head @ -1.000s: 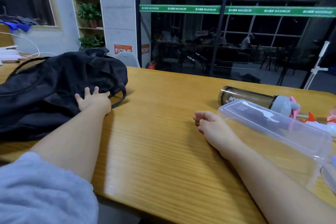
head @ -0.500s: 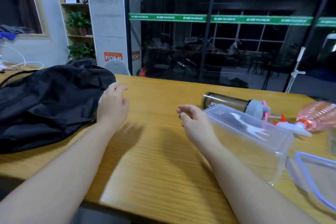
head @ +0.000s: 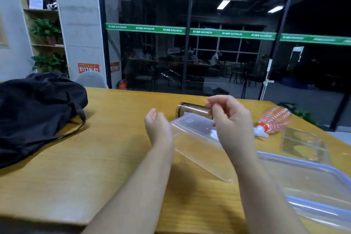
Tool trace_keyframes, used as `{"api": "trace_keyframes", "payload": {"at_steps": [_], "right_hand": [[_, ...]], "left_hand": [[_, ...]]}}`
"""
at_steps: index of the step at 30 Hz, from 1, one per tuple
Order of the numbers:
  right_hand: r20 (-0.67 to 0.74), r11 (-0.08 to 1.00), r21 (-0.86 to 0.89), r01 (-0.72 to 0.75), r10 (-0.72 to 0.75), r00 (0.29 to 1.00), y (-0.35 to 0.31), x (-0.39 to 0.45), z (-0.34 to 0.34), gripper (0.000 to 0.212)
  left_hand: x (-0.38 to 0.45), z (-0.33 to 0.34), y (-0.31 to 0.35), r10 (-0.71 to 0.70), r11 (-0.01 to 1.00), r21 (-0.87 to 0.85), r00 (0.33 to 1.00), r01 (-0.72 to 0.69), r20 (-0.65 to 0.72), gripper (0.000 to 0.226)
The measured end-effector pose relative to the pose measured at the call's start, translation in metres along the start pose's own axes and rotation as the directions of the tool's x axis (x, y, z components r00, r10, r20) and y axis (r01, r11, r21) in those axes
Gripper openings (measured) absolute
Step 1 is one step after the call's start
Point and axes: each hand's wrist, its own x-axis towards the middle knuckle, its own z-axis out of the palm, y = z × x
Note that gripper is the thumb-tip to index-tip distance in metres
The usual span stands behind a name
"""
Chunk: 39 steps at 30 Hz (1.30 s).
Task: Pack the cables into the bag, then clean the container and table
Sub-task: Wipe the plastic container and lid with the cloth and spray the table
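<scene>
**Both hands hovering over the clear container**

I am holding my left hand (head: pixel 158 126) above the wooden table (head: pixel 95 167), palm turned inward, fingers loose and slightly curved, gripping nothing; it is sitting just beside the near-left corner of the clear plastic container (head: pixel 197 138). I am raising my right hand (head: pixel 230 119) over that container, fingers curled with the thumb drawn toward the fingertips, and I cannot tell whether anything small is pinched between them. The container is lying on the table between my forearms, tilted, with a white smear on its upper face.

The black bag (head: pixel 36 112) is slumping at the table's left side, well apart from both hands, its strap trailing toward the middle. Behind the container a dark bottle (head: pixel 191 109) is lying on its side. To the right a pink spray bottle (head: pixel 275 119) is lying down too, near a small clear box (head: pixel 303 144). A blue-rimmed lid (head: pixel 313 186) is resting at the near right, under my right forearm.
</scene>
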Motion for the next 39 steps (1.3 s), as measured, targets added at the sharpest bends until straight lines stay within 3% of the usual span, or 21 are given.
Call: {"api": "trace_keyframes", "payload": {"at_steps": [2,5,8,10,13,18,21,26,35,39], "right_hand": [[-0.04,0.994,-0.108,0.0,-0.004,0.999,0.011,-0.005,-0.028,0.029],[-0.037,0.968,-0.246,-0.049,0.041,0.998,0.023,-0.009,-0.061,0.028],[0.063,0.931,-0.343,-0.122,0.152,0.986,0.034,-0.013,-0.077,0.015],[0.112,0.899,-0.408,-0.156,0.219,0.969,0.042,-0.017,-0.081,0.037],[0.156,0.874,-0.441,-0.205,0.299,0.941,0.044,-0.019,-0.08,0.071],[0.254,0.83,-0.465,-0.309,0.459,0.851,0.047,-0.018,-0.075,0.104],[0.334,0.826,-0.484,-0.29,0.48,0.811,0.048,-0.017,-0.073,0.117],[0.375,0.795,-0.53,-0.295,0.531,0.76,0.059,-0.018,-0.071,0.128],[0.386,0.843,-0.439,-0.31,0.489,0.782,0.067,-0.02,-0.07,0.131],[0.384,0.854,-0.414,-0.314,0.477,0.791,0.068,-0.021,-0.069,0.132]], "left_hand": [[0.001,-0.003,-0.003,0.056,0.997,0.044,0.998,-0.056,-0.008,0.039],[0.013,-0.011,-0.014,0.165,0.944,0.266,0.978,-0.194,0.128,0.037],[0.019,-0.015,-0.018,0.024,0.96,0.267,0.979,-0.079,0.203,0.044],[0.016,-0.015,-0.02,-0.078,0.945,0.327,0.949,-0.027,0.305,0.053],[0.012,-0.015,-0.024,-0.165,0.866,0.493,0.882,-0.085,0.442,0.066],[0.024,-0.015,-0.035,-0.194,0.821,0.566,0.894,-0.077,0.404,0.076],[0.024,-0.014,-0.038,-0.187,0.805,0.586,0.897,-0.093,0.4,0.087],[0.026,-0.012,-0.04,-0.155,0.794,0.599,0.917,-0.106,0.367,0.065],[0.024,-0.014,-0.037,-0.133,0.833,0.547,0.932,-0.079,0.337,0.061],[0.024,-0.015,-0.036,-0.122,0.851,0.519,0.931,-0.08,0.344,0.076]]}}
